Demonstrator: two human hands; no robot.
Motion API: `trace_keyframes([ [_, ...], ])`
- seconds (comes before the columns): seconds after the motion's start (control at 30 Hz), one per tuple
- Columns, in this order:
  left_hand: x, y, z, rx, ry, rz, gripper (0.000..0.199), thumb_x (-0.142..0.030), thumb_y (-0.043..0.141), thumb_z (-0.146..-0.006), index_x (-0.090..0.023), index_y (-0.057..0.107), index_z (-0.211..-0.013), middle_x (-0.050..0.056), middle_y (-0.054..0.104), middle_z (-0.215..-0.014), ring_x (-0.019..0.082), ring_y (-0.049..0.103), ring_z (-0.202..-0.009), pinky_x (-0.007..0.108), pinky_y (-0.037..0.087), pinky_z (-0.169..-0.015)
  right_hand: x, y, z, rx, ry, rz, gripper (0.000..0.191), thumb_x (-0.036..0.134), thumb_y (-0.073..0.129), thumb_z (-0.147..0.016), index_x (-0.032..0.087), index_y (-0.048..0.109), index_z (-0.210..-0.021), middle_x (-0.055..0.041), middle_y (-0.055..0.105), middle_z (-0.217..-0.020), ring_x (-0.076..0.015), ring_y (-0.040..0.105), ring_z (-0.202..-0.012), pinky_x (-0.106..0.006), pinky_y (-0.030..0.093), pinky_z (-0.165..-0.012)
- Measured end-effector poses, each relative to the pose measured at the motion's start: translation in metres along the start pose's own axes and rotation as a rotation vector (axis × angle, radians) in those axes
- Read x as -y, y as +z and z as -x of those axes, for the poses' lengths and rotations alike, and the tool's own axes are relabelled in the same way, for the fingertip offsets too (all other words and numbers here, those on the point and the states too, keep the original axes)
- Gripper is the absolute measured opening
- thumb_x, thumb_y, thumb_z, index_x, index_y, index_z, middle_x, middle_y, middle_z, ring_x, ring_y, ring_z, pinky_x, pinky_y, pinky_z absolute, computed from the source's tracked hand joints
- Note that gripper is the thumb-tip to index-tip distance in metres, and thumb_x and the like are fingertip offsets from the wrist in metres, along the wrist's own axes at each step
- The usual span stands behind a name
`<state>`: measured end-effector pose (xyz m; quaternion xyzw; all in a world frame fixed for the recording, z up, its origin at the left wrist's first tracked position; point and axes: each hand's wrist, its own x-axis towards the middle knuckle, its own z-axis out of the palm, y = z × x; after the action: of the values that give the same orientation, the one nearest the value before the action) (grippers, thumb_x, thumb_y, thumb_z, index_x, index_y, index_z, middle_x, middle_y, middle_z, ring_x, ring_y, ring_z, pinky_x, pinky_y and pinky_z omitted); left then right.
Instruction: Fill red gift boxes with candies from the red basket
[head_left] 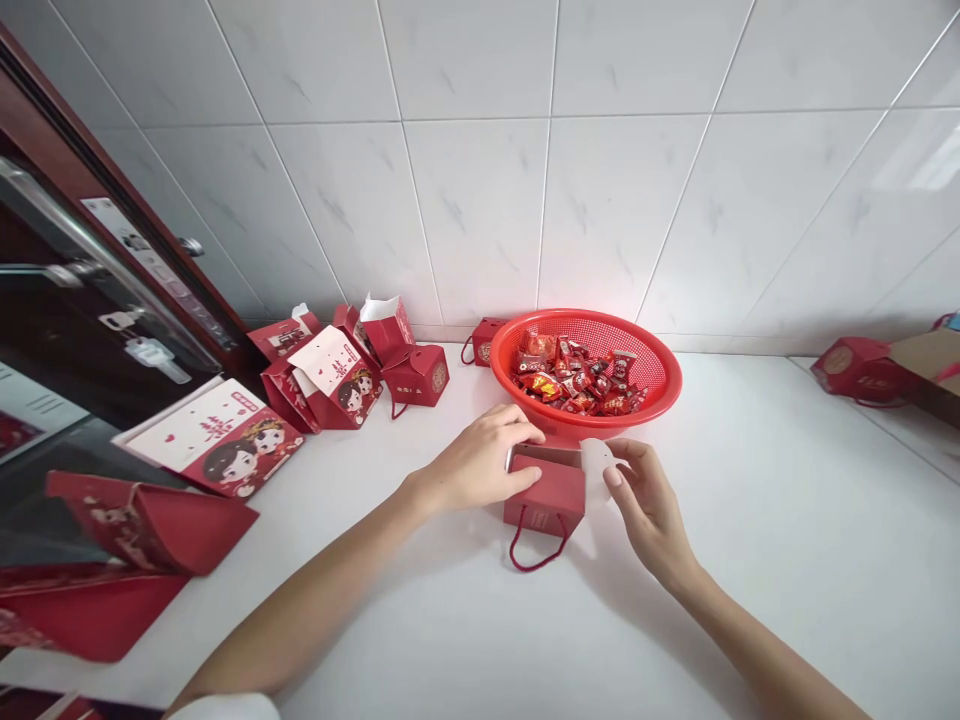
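A small red box (551,492) stands on the white tabletop with its top open and a red cord handle hanging down its front. My left hand (487,460) grips the box's left side, thumb over the front edge and fingers behind. The thumb and fingers of my right hand (645,495) pinch a white flap (598,465) at the box's right side. Just behind the box is a red plastic basket (664,395), holding many red-wrapped candies (577,378).
Several red boxes (416,375) and printed gift boxes (232,440) are grouped at the left, beside a dark cabinet (97,250) with keys. Another red box (855,368) and a cardboard carton (926,365) lie at the far right. A tiled wall (480,200) rises behind.
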<state>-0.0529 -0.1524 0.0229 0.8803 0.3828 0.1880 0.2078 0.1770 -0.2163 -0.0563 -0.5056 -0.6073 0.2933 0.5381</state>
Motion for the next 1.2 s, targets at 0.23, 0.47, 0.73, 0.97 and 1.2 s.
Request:
trace_keyframes([
  [0.23, -0.003, 0.012, 0.001, -0.003, 0.032, -0.040, 0.017, -0.024, 0.060, -0.091, -0.019, 0.076, -0.095, 0.013, 0.066, -0.124, 0.029, 0.065, -0.118, 0.044, 0.054, -0.105, -0.002, 0.003, 0.006, 0.025, -0.164, 0.068, 0.032, 0.046, 0.055, -0.103, 0.025, 0.057, -0.127, -0.0105, 0.069, -0.113, -0.0211, 0.069, -0.087, -0.037, 0.062, -0.078],
  [0.47, -0.002, 0.018, 0.001, 0.013, 0.022, -0.028, 0.012, -0.020, 0.060, -0.090, -0.019, 0.072, -0.093, 0.014, 0.059, -0.141, 0.031, 0.060, -0.131, 0.045, 0.054, -0.108, -0.007, 0.005, 0.010, 0.144, -0.312, 0.222, 0.043, 0.036, 0.054, -0.105, 0.030, 0.052, -0.147, -0.0147, 0.058, -0.145, -0.0297, 0.063, -0.127, -0.046, 0.058, -0.101],
  [0.73, 0.000, 0.033, 0.002, -0.050, 0.080, 0.052, 0.067, -0.023, 0.052, -0.094, -0.019, 0.029, -0.157, 0.018, 0.047, -0.159, 0.032, 0.046, -0.147, 0.053, 0.041, -0.121, -0.014, 0.008, 0.015, 0.192, -0.374, 0.416, 0.052, 0.033, 0.053, -0.106, 0.036, 0.045, -0.158, -0.0153, 0.046, -0.157, -0.0348, 0.051, -0.143, -0.054, 0.053, -0.109],
  [0.97, 0.011, 0.013, 0.000, 0.011, -0.134, 0.568, 0.069, -0.031, 0.053, -0.089, -0.022, 0.036, -0.155, 0.015, 0.052, -0.155, 0.033, 0.042, -0.150, 0.054, 0.035, -0.122, -0.017, 0.010, 0.016, 0.179, -0.420, 0.495, 0.049, 0.030, 0.051, -0.106, 0.032, 0.047, -0.156, -0.0171, 0.043, -0.159, -0.0351, 0.048, -0.144, -0.054, 0.055, -0.107],
  [1.2, 0.026, 0.013, -0.011, 0.005, -0.168, 0.695, 0.056, -0.038, 0.077, -0.079, -0.023, 0.059, -0.130, 0.011, 0.065, -0.137, 0.031, 0.057, -0.135, 0.049, 0.038, -0.118, -0.017, 0.011, 0.017, 0.156, -0.457, 0.537, 0.047, 0.031, 0.051, -0.107, 0.029, 0.049, -0.154, -0.0175, 0.044, -0.157, -0.0343, 0.051, -0.141, -0.052, 0.056, -0.103],
])
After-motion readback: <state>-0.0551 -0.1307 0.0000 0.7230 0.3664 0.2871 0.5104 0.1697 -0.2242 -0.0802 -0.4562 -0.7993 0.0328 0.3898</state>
